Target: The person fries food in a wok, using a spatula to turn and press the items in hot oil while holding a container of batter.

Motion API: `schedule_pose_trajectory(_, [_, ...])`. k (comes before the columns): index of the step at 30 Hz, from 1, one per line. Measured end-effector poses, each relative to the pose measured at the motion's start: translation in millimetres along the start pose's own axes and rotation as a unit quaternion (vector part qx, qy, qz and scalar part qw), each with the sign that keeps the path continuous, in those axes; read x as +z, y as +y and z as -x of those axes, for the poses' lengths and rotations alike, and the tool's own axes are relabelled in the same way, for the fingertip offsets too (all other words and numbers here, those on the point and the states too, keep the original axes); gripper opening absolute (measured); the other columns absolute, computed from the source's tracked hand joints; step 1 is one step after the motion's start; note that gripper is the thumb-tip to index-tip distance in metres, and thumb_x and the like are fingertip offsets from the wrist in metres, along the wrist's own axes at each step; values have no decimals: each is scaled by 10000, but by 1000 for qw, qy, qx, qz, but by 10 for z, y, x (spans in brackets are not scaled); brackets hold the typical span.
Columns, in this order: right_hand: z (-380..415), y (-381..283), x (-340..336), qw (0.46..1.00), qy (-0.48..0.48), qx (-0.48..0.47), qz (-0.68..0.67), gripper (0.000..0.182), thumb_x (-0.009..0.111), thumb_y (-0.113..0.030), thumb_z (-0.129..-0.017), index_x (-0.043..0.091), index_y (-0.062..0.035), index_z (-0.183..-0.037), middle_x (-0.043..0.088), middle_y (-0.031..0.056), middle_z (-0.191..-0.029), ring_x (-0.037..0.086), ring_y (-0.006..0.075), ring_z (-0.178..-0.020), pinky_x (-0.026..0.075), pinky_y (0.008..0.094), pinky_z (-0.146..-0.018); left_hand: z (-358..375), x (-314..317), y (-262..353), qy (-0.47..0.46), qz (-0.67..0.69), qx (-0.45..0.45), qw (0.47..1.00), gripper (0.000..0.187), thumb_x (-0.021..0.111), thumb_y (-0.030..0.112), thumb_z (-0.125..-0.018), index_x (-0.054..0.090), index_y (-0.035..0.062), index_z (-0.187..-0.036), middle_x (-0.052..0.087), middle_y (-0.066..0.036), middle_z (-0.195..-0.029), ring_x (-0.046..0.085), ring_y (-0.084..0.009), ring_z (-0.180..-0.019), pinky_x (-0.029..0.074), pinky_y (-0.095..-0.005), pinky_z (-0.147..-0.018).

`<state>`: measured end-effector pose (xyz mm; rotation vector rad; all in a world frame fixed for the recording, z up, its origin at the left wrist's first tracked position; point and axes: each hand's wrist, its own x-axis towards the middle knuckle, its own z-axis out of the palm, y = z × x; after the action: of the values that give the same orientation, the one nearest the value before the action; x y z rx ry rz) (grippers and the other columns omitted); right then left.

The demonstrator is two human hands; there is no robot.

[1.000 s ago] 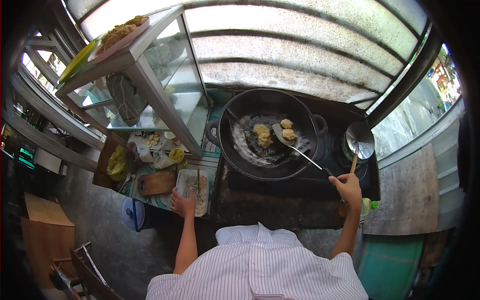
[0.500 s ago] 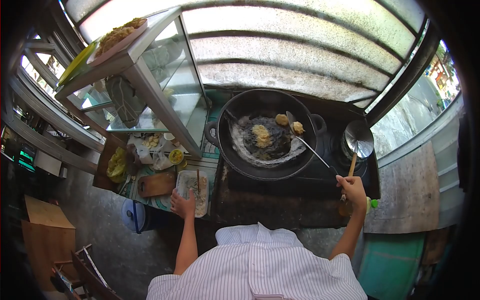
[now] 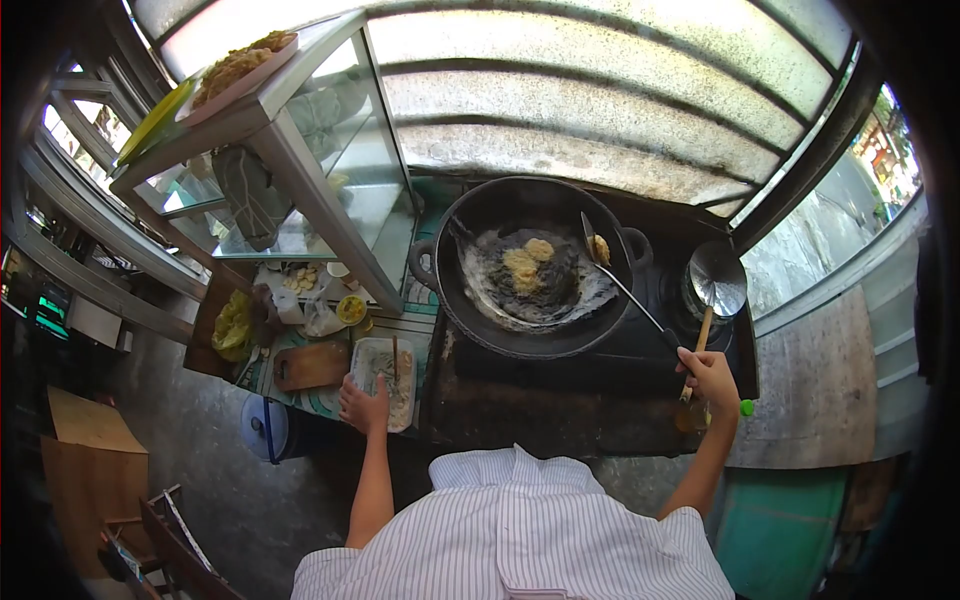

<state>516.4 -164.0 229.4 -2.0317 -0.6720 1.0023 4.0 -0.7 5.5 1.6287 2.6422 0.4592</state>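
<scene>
My right hand (image 3: 709, 380) is closed around the dark handle of a long metal spatula (image 3: 632, 296). Its blade is tilted on edge at the right inside of a big black wok (image 3: 530, 347), beside one golden fritter (image 3: 600, 250). More pale golden fritters (image 3: 524, 268) lie in the bubbling oil at the wok's middle. My left hand (image 3: 364, 406) grips the near left rim of a clear plastic container (image 3: 402, 420) holding pale batter. A thin brown stick or handle (image 3: 395, 358) stands in that container.
Left of the container are a wooden cutting board (image 3: 312, 367), a small yellow-topped cup (image 3: 351, 310) and plastic bags (image 3: 233, 328). A glass display case (image 3: 345, 200) rises behind them, with a plate of fried food (image 3: 240, 75) on top. A wood-handled skimmer (image 3: 717, 278) rests right of the wok.
The spatula blade has turned on edge. One fritter has moved left from near the blade to the others at the wok's middle. My left hand stays at the container.
</scene>
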Motion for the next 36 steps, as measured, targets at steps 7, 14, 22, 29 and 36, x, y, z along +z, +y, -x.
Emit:
schedule_pose_trajectory(7, [71, -34, -142, 1000, -5, 4, -16, 393, 661, -343, -884, 603, -36, -645, 428, -58, -479, 349, 10, -385, 213, 195, -376, -6, -4, 1, -9, 6, -3, 1000, 694, 615, 555, -787, 431, 107, -1285, 511, -121, -1221, 465, -314, -1170, 332, -483, -965])
schedule_pose_trajectory(14, [46, -28, -133, 1000, -1, -9, 8, 375, 681, -331, -869, 631, -20, -666, 449, -53, -494, 392, 16, -421, 254, 191, -397, 2, -34, 20, -10, 2, -2, 1000, 685, 611, 553, -793, 430, 114, -1287, 506, -122, -1227, 467, -313, -1167, 334, -479, -964])
schedule_pose_trajectory(22, [454, -598, 219, 909, 184, -118, 354, 357, 756, -379, -727, 726, -50, -862, 658, 95, -690, 649, 221, -658, 490, 324, -654, 1, 5, -9, -3, 1, 4, 1000, 692, 617, 549, -788, 435, 111, -1291, 513, -121, -1220, 465, -306, -1166, 332, -477, -967])
schedule_pose_trajectory(29, [608, -1088, 239, 813, 150, -167, 537, 338, 742, -360, -736, 723, -64, -898, 693, 130, -850, 677, 287, -808, 513, 364, -765, 8, -44, 31, -19, 4, -7, 1000, 694, 619, 545, -785, 434, 109, -1292, 510, -123, -1227, 456, -307, -1178, 326, -478, -975])
schedule_pose_trajectory(36, [450, -1429, 251, 810, 59, -142, 565, 379, 769, -374, -686, 727, -46, -871, 689, 140, -797, 673, 300, -763, 519, 366, -730, 3, -3, 8, -12, -5, -2, 1000, 694, 607, 558, -798, 432, 108, -1296, 509, -122, -1226, 458, -310, -1174, 328, -476, -972])
